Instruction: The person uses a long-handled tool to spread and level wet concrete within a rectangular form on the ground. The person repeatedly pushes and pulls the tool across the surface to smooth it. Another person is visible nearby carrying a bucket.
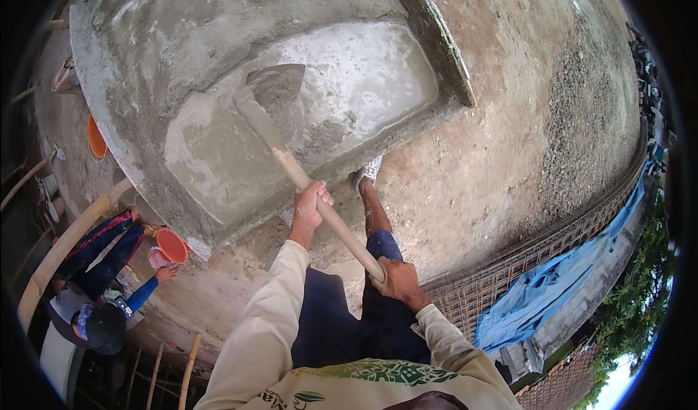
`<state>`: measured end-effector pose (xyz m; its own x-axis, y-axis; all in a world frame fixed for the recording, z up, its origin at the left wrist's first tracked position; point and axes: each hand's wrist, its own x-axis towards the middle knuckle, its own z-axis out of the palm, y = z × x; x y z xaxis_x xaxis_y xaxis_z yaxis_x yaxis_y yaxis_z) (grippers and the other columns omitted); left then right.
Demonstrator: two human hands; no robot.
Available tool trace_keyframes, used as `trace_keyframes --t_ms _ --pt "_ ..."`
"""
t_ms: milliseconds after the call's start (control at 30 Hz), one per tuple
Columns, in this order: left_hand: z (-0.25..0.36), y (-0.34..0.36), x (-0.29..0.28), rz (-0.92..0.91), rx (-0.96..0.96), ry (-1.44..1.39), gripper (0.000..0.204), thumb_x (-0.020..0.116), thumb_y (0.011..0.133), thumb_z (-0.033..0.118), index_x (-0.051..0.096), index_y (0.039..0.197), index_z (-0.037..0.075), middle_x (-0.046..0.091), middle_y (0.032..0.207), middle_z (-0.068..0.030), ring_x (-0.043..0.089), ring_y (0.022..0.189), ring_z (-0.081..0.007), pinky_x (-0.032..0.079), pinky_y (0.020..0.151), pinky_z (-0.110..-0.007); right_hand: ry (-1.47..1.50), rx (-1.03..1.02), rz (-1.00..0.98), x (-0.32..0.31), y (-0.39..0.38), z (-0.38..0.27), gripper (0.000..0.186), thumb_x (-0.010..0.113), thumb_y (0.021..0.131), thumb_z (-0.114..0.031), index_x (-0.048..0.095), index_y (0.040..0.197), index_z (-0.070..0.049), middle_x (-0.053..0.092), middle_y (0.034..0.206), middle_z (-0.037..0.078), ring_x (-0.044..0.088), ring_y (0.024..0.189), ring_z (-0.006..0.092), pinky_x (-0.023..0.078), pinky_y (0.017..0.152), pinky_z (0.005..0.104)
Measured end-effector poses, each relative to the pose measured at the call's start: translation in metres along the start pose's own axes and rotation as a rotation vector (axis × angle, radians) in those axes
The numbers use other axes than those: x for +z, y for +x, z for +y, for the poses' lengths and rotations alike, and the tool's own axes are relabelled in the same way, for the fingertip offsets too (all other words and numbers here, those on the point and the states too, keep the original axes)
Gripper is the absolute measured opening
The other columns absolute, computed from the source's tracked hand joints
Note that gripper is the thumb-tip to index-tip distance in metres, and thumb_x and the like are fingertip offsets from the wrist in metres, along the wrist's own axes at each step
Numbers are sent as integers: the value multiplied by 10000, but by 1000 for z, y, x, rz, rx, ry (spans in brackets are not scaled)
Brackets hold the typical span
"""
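Both of my hands are closed round the long wooden handle of a hoe (276, 146). My left hand (310, 205) grips it partway along, and my right hand (400, 282) holds it close to its near end. The broad metal blade rests in wet grey cement mix (211, 141), with mortar heaped on and beside it. Pale, watery slurry (363, 65) pools to the right of the blade. A large shallow mixing trough (452, 54), its walls crusted with cement, contains the mix in front of me.
At the left a person in a dark cap (103, 326) crouches, one hand at a red bucket (173, 246). An orange bucket (96, 138) stands farther back. A bamboo pole (69, 250) slants past. Gravel (582, 105), a wire mesh (472, 290) and blue tarp (545, 286) lie right.
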<state>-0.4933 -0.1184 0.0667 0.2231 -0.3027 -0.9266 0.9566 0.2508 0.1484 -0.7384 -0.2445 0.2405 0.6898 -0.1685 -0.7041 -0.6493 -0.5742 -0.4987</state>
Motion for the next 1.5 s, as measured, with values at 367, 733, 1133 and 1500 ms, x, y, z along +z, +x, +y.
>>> trace_keyframes --t_ms 367,733,1133,1500 --pt "-67 -5 207 -492 -129 57 204 705 893 31 526 888 130 489 668 -15 507 548 -186 479 594 -415 -312 249 427 -34 -24 105 363 775 737 -183 676 1078 -111 661 862 78 652 811 314 507 736 464" --pt "-58 122 303 -333 -135 345 164 682 888 83 537 834 138 461 632 17 478 521 -148 458 563 -371 -191 387 467 -72 71 116 232 747 770 -148 617 955 -100 681 835 105 692 794 349 519 733 495" --pt "-71 97 329 -271 -92 463 183 675 876 37 526 793 104 471 627 4 477 492 -148 454 511 -365 -35 480 366 -78 65 107 260 762 720 -112 623 940 -104 691 851 94 699 835 328 530 779 478" --pt "-39 94 316 -248 52 446 133 680 889 38 565 835 77 511 657 -2 506 517 -136 475 509 -343 -97 370 446 -93 63 87 215 744 753 -124 626 931 -103 690 838 105 680 806 348 521 742 501"
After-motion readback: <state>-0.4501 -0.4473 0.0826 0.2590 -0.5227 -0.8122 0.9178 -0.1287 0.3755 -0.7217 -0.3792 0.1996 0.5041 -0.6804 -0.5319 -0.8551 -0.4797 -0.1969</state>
